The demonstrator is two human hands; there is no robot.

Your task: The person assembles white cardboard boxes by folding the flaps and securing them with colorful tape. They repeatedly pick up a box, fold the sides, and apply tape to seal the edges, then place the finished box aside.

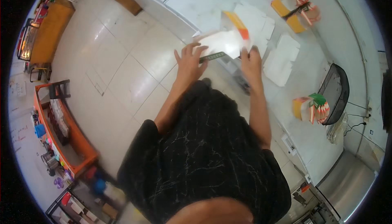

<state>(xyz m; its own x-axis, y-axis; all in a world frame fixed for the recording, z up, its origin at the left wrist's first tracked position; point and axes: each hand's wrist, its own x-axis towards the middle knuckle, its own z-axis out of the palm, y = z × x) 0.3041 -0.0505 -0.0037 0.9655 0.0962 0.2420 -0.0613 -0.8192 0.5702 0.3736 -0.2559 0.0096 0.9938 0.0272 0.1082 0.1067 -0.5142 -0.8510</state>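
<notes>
In front of my body, over the edge of the white counter [281, 101], is a partly folded carton [218, 43], its pale inside facing up. One raised panel is yellow and red, and a dark green patterned flap hangs on the near side. My left hand [190, 64] grips the carton's left side near the green flap, with one finger sticking out. On the right side, my right hand [251, 60] pinches the edge between thumb and fingers. Flat white carton blanks [282, 58] lie just beyond and to the right. Motion blurs the carton slightly.
A yellow box with red-and-white packets [288, 15] stands at the far right of the counter. Nearer is another yellow box of packets [303, 109] beside a black basket [335, 93]. Tiled floor [122, 66] and an orange-framed cart [67, 130] are to the left.
</notes>
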